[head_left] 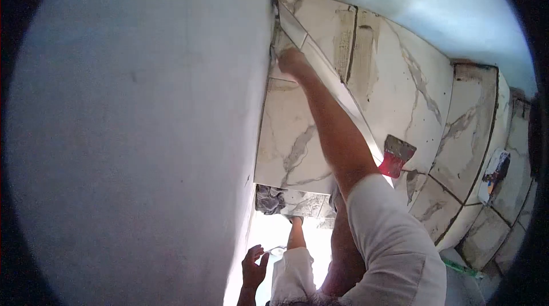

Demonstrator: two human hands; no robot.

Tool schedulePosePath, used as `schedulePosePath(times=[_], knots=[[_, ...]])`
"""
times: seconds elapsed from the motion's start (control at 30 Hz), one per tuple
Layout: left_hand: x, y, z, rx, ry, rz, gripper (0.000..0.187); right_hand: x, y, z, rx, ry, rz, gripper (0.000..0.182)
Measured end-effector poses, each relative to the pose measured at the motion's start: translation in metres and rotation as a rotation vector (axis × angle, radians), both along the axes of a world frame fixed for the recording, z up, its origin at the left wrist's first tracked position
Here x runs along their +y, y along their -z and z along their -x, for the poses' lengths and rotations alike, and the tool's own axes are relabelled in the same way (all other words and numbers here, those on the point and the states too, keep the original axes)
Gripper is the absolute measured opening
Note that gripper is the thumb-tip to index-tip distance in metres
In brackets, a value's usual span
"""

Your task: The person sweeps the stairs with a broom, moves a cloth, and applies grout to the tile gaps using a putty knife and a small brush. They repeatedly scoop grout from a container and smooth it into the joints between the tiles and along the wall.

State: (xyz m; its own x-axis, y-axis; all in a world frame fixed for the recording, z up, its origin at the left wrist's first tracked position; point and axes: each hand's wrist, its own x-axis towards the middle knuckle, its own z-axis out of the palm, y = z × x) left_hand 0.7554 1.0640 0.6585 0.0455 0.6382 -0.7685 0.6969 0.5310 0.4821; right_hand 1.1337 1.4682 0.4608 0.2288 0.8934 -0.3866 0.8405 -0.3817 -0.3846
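My right hand (292,63) reaches far forward, its arm in a white sleeve. The fingers are closed against the marbled tile beside the plain wall, and whatever they hold is hidden. A pale tile edge (331,83) runs alongside the forearm. Right of the forearm, a putty knife (398,156) with a grey, caked blade and red handle lies on a tile. Low in the view, my left hand (254,266) is raised in shadow against bright light, its fingers apart. A small pale shape near its fingertips is too blurred to name.
A plain pale wall (137,134) fills the left side. Marbled tiled steps (469,128) descend on the right, with a smeared white-and-dark object (494,175) on one. A crumpled dark cloth (270,199) lies by the wall. A green strip (463,270) shows at lower right.
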Motion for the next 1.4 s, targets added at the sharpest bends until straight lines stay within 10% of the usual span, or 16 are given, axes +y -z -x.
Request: schedulePosePath(times=[0.07,0.17,0.37,0.43,0.57,0.67,0.8,0.9,1.13,1.2,1.4], knots=[[0.001,-0.003,0.001,0.024,0.011,0.005,0.037,0.002,-0.005,0.0,-0.032,-0.143,0.063,0.026],[-0.001,-0.001,0.006,0.018,0.018,0.026,0.036,0.005,0.031,0.006,0.19,0.337,-0.341,0.025],[0.0,0.002,0.002,0.002,-0.033,-0.001,0.034,-0.011,0.023,-0.005,-0.212,-0.578,0.198,0.027],[0.001,0.005,0.0,0.016,-0.024,0.023,0.035,-0.022,0.004,-0.006,-0.042,0.003,-0.239,0.029],[0.003,0.003,-0.002,-0.01,0.011,0.022,0.035,-0.002,0.018,0.01,0.281,0.406,-0.086,0.029],[-0.003,0.007,0.006,-0.038,0.022,-0.034,0.036,-0.011,0.073,0.004,-0.177,-0.281,0.092,0.03],[-0.004,0.008,0.005,-0.013,-0.027,0.021,0.037,-0.007,0.012,0.014,0.035,0.245,-0.425,0.026],[0.004,-0.001,-0.003,-0.005,0.022,0.015,0.037,0.016,0.007,0.009,0.099,0.361,-0.059,0.026],[0.0,0.002,0.0,-0.004,-0.013,0.046,0.038,0.017,0.014,0.001,-0.475,-0.232,-0.218,0.019],[0.006,0.002,-0.007,-0.014,-0.019,0.018,0.037,0.018,-0.003,0.008,0.076,0.346,-0.133,0.019],[-0.002,0.008,-0.001,-0.029,-0.021,0.025,0.036,0.011,-0.021,0.01,0.1,0.331,-0.118,0.025]])
